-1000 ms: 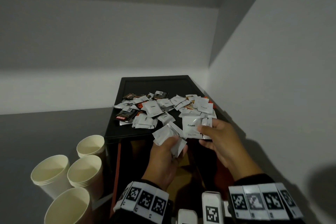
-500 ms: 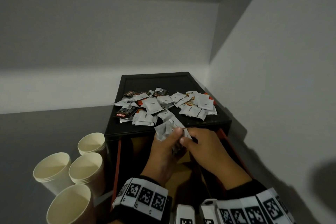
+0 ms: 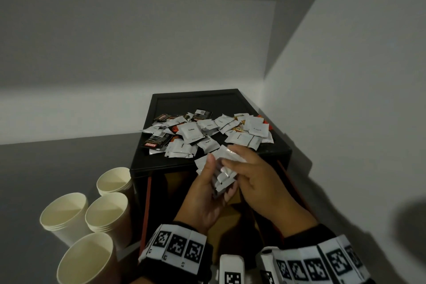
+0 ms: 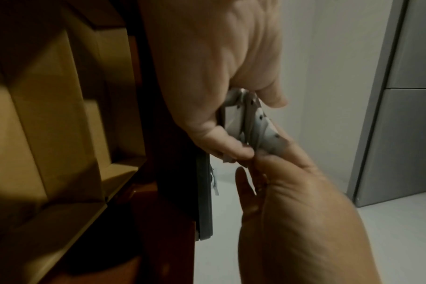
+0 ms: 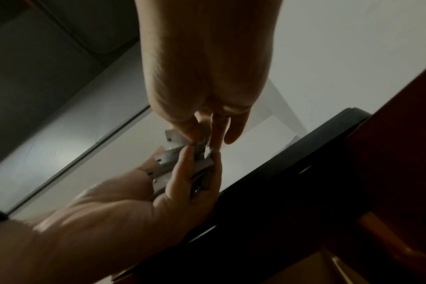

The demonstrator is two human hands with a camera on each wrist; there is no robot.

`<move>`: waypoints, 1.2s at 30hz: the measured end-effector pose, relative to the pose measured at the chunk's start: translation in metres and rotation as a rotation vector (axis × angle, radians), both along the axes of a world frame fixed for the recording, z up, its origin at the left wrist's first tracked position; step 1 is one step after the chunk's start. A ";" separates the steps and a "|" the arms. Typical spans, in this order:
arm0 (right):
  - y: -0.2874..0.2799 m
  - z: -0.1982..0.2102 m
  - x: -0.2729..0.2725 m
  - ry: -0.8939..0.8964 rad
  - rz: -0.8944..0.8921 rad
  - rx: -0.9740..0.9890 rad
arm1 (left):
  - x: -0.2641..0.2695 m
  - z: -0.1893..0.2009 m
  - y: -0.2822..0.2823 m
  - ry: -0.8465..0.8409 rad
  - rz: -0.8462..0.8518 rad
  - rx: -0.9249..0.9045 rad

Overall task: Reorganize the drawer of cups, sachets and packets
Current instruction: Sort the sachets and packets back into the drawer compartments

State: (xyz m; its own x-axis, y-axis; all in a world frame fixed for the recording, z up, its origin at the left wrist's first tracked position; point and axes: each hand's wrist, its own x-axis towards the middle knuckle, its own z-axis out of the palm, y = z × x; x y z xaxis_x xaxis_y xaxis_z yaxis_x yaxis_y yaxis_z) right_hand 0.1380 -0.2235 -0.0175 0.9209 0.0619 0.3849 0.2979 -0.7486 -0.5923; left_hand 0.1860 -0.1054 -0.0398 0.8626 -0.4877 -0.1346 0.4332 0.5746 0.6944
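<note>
Both hands meet just in front of the near edge of the black rimmed tray-like tabletop (image 3: 161, 104), low over the open brown wooden drawer space (image 3: 232, 214) beneath it. Left hand (image 3: 202, 200) curls around a fanned bundle of white foil sachets (image 3: 224, 178), thumb on top, fingers underneath; the left wrist view shows the sachet edges wedged between the thumb and fingers (image 4: 255, 124). Right hand (image 3: 258, 180) pinches the same bundle from the right side, fingertips on the top sachet, so the two hands are together, each clamped on the bundle. The right wrist view confirms fingertips of both hands (image 5: 195, 173) closing on the sachet edges. On the tabletop, far of the hands, lies a loose heap of white paper sachets printed "Coffee" and "Cream" (image 3: 191, 132), mixed with a few black-and-red printed packets (image 3: 155, 142) towards the left and orange-edged ones at the right. Four stacks of cream paper cups (image 3: 107, 211) stand on the grey floor to the left of the cabinet, mouths up, grouped close together. Grey walls meet in a corner behind. Black wrist cuffs with square black-and-white markers (image 3: 176, 245) show at the near edge.
</note>
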 end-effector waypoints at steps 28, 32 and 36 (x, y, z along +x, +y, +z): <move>0.010 0.001 0.001 0.357 -0.136 0.318 | -0.005 0.005 -0.012 0.115 -0.019 0.220; 0.013 -0.002 0.000 0.367 -0.105 0.198 | 0.000 -0.005 -0.005 0.337 -0.080 0.008; 0.019 -0.004 0.000 0.410 -0.048 0.058 | 0.001 -0.012 -0.002 0.398 -0.061 -0.155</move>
State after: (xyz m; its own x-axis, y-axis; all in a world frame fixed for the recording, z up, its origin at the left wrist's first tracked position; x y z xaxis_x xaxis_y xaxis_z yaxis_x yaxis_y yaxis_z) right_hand 0.1381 -0.2047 -0.0216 0.9999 0.0038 -0.0124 -0.0059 -0.7179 -0.6961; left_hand 0.1872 -0.1076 -0.0517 0.7273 -0.5768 -0.3719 0.6861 0.6239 0.3742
